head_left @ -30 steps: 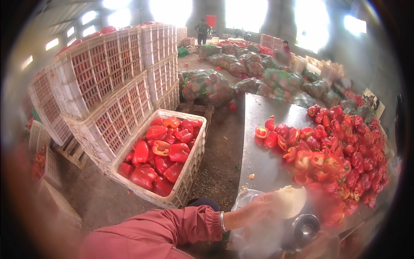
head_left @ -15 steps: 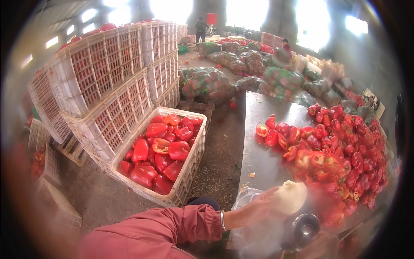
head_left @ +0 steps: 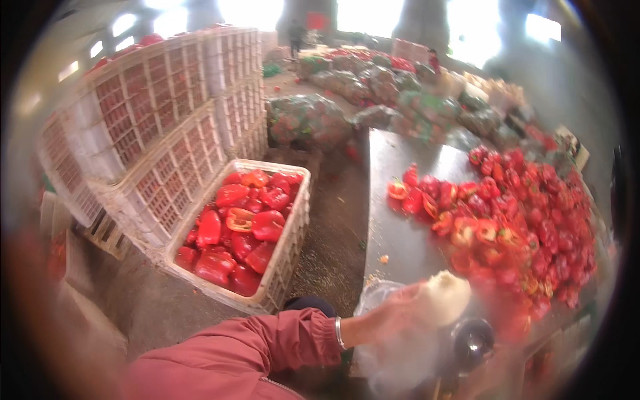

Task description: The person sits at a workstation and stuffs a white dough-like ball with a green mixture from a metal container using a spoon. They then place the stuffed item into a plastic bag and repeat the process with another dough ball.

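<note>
From the lower edge comes my left arm in a pink sleeve, a bracelet at its wrist. My left hand [head_left: 399, 313] is closed around a pale bun [head_left: 447, 297] with an uneven, bitten-looking top. Beneath that hand is a clear plastic bag [head_left: 387, 360], partly hazed by blur. A dark round object [head_left: 473, 339] with a shiny centre, perhaps a cup or flask, sits just below the bun. Near it at the lower right, my right hand [head_left: 503, 375] shows only as a smeared skin-coloured shape. Its fingers and anything in them cannot be made out.
A metal table [head_left: 393, 233] carries a large heap of red peppers [head_left: 533, 220] on its right. Left of it stands a white crate [head_left: 303, 220] of red peppers, beside stacked crates [head_left: 153, 100]. Filled net sacks [head_left: 307, 123] lie behind; a distant person [head_left: 297, 39] stands at the back.
The whole view has shifted slightly, so the crates and table sit a little further left and up. My left hand still holds the bun, nearly in the same place.
</note>
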Demonstrator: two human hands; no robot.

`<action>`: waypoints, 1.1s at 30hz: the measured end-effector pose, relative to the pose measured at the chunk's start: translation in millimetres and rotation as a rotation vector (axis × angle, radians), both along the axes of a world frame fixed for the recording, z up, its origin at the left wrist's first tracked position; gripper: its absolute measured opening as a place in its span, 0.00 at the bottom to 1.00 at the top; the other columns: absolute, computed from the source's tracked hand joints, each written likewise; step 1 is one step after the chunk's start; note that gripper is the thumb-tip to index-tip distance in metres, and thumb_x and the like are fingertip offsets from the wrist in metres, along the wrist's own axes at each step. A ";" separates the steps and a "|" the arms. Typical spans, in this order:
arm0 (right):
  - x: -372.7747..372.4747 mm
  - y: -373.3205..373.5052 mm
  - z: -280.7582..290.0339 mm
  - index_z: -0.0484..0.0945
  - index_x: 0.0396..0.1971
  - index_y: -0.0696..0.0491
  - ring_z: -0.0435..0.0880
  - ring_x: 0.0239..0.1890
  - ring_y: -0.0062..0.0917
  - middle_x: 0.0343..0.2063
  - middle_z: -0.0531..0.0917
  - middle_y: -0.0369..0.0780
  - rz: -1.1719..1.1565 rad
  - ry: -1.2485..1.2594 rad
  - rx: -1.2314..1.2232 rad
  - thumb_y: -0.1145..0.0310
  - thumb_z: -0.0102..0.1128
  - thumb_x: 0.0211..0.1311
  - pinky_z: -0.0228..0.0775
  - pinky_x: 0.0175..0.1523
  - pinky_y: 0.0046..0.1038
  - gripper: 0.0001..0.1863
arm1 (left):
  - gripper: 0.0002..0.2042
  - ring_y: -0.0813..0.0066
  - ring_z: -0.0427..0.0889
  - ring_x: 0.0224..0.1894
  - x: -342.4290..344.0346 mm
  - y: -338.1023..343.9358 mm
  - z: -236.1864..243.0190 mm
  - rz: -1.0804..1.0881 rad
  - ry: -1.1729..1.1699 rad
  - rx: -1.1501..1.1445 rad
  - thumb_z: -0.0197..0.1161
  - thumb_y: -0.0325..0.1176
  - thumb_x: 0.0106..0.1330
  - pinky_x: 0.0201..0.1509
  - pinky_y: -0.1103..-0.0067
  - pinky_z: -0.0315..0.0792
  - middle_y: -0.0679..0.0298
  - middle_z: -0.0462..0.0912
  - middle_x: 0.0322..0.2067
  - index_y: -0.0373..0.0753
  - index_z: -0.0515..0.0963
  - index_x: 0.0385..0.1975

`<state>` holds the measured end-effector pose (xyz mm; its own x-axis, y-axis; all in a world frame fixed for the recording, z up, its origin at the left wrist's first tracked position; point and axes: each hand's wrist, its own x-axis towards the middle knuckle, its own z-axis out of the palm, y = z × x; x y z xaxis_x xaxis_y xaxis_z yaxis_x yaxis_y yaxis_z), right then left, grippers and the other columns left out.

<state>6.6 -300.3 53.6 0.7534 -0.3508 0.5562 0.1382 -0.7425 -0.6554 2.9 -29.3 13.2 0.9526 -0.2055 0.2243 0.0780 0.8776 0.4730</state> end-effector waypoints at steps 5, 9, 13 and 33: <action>11.3 -1.7 -12.6 0.84 0.35 0.54 0.81 0.28 0.32 0.24 0.81 0.40 0.024 0.021 -0.016 0.57 0.45 0.78 0.71 0.35 0.35 0.21 | 0.28 0.72 0.83 0.53 -13.5 19.2 21.5 0.114 -0.018 0.097 0.64 0.31 0.72 0.45 0.74 0.82 0.62 0.81 0.57 0.38 0.65 0.70; 21.0 -20.5 -25.7 0.83 0.31 0.56 0.77 0.22 0.29 0.19 0.77 0.38 -0.018 -0.069 -0.146 0.56 0.43 0.80 0.66 0.30 0.34 0.24 | 0.31 0.71 0.82 0.55 -9.0 12.5 19.4 0.123 -0.006 0.048 0.67 0.22 0.62 0.52 0.74 0.81 0.62 0.79 0.59 0.38 0.68 0.67; 14.1 -11.4 -16.3 0.84 0.33 0.55 0.80 0.24 0.29 0.19 0.79 0.38 -0.025 0.000 0.064 0.55 0.43 0.80 0.68 0.31 0.35 0.25 | 0.29 0.73 0.81 0.57 -12.9 13.8 25.9 0.237 -0.097 0.122 0.69 0.19 0.55 0.61 0.74 0.75 0.64 0.80 0.56 0.37 0.71 0.60; 13.8 -31.6 -19.2 0.84 0.29 0.53 0.79 0.19 0.26 0.15 0.78 0.37 -0.028 -0.083 0.166 0.58 0.48 0.76 0.67 0.27 0.32 0.21 | 0.25 0.60 0.84 0.37 -138.7 -7.4 169.4 0.650 -0.977 0.423 0.78 0.42 0.58 0.41 0.71 0.79 0.48 0.81 0.39 0.28 0.78 0.45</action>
